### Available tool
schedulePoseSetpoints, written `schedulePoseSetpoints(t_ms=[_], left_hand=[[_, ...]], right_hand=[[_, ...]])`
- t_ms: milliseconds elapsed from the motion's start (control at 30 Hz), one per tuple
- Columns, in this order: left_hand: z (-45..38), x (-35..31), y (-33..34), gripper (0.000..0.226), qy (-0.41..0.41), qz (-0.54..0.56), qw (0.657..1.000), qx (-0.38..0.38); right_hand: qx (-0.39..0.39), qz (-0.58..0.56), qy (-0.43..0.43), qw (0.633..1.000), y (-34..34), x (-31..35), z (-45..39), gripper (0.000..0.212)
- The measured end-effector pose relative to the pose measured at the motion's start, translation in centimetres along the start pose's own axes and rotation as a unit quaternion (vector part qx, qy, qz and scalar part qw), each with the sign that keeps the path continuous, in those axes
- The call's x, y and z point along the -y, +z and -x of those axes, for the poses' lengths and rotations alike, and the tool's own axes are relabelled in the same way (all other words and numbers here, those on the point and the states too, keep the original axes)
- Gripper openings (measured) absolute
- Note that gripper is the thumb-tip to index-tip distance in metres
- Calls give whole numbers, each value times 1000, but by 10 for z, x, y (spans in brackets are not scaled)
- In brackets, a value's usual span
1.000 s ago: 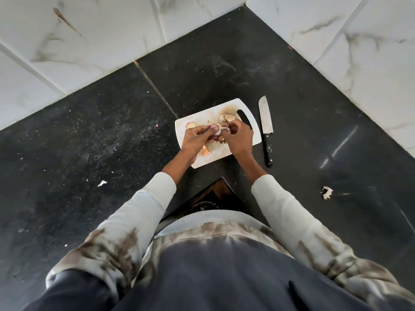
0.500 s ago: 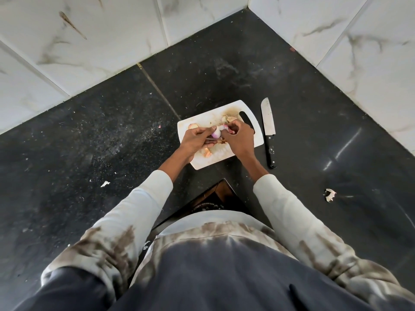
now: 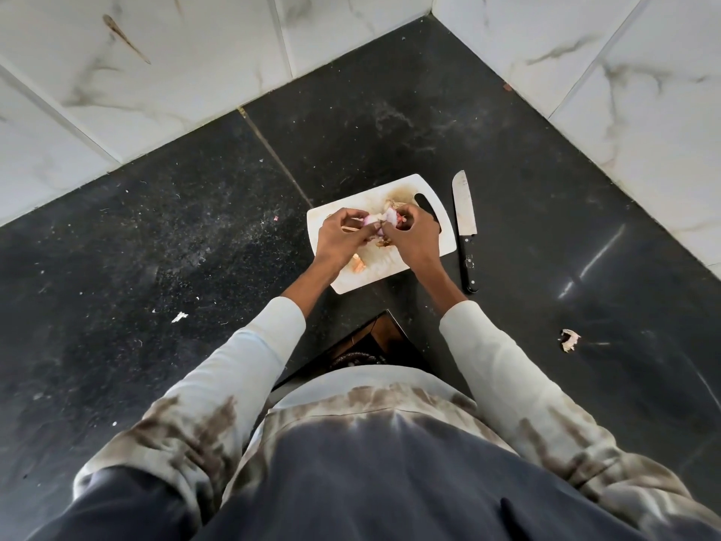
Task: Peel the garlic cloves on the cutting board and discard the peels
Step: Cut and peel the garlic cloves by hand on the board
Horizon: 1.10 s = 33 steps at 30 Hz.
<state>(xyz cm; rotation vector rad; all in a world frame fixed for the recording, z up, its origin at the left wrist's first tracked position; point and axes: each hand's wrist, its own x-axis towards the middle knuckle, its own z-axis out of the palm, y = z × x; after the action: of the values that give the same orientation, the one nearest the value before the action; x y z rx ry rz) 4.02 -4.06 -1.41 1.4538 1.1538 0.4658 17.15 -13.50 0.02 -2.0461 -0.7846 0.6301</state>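
Black stone forms the table (image 3: 390,130), tucked into a corner of white marbled tiles (image 3: 175,72). I have the cutting board (image 3: 444,244) straight ahead, close to the edge where I stand, so both arms reach it without stretching. My left hand (image 3: 339,238) and right hand (image 3: 413,238) meet just above the board, fingers curled, each pinching the same garlic clove (image 3: 374,219). I judge the left hand steadies the clove while the right tugs the skin off, and holding it over the board lets scraps drop there rather than on the stone. Loose peels (image 3: 384,244) lie on the board under my hands, and another clove (image 3: 358,264) sits near my left wrist; whether it is peeled I cannot tell. My knife (image 3: 465,228) rests off the board to the right, blade pointing away, handy but out of the hands' way. One peel scrap (image 3: 570,340) lies well apart on the right, a smaller fleck (image 3: 179,316) on the left; both need collecting before discarding is done.
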Motion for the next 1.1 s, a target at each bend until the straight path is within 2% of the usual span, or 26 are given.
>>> schedulePoseSetpoints(t_ms=[200,333,633,800,933,1100], left_hand=[[-4,-1,-5,32,-52,53,997,28],[0,-3,-7,12,-81,91,991,60],[0,-2,-16,26,-115,101,985,85],[-2,3,-27,25,-133,140,979,72],[1,0,-31,21,-157,205,964,64],[3,-4,-27,29,-190,276,941,42]], right_hand=[[22,7,0,1000,-3,-2,-3,39],[17,1,8,1000,-6,-4,-4,33],[-5,5,49,999,-4,-6,-1,26],[-23,33,73,997,-5,-7,-4,27],[10,62,38,997,-2,0,-3,39],[2,76,-13,997,-1,13,-1,43]])
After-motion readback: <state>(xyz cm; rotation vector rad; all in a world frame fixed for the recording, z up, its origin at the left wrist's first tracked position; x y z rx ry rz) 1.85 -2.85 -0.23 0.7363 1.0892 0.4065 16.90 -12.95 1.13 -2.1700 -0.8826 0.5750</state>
